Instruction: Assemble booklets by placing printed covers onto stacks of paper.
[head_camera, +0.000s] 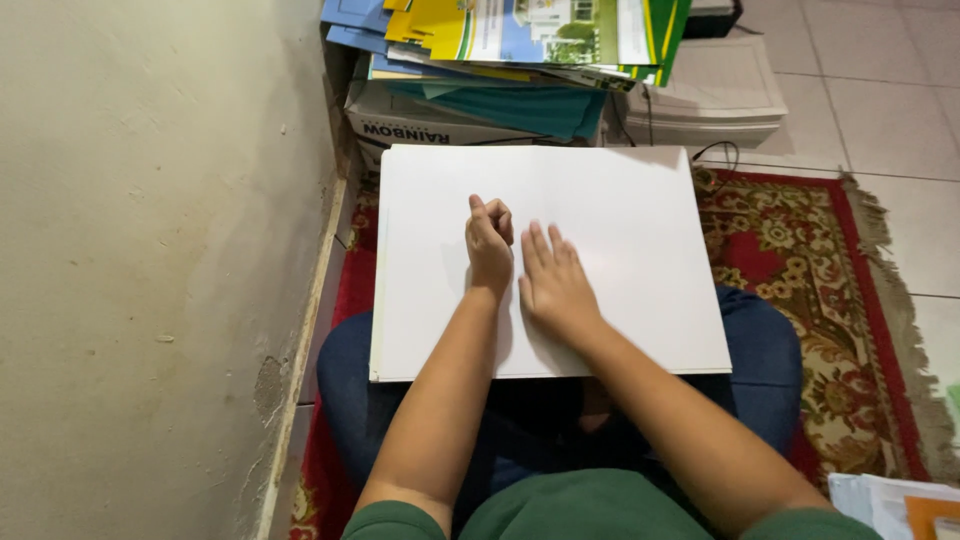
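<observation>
Head view: left hand (489, 245) curled in a fist, right hand (553, 283) flat, fingers together, both resting on blank white board (640, 250) across lap; nothing drawn or placed yet.

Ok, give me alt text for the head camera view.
Seated cross-legged on a red patterned rug, a person rests a white board on their lap, left hand curled into a fist, right hand flat on it.

Both forearms extended forward, converging. Left hand (489, 243) curled into loose fist, knuckles up. Right hand (553, 280) flat, palm down, fingers together, just beside left.
</observation>
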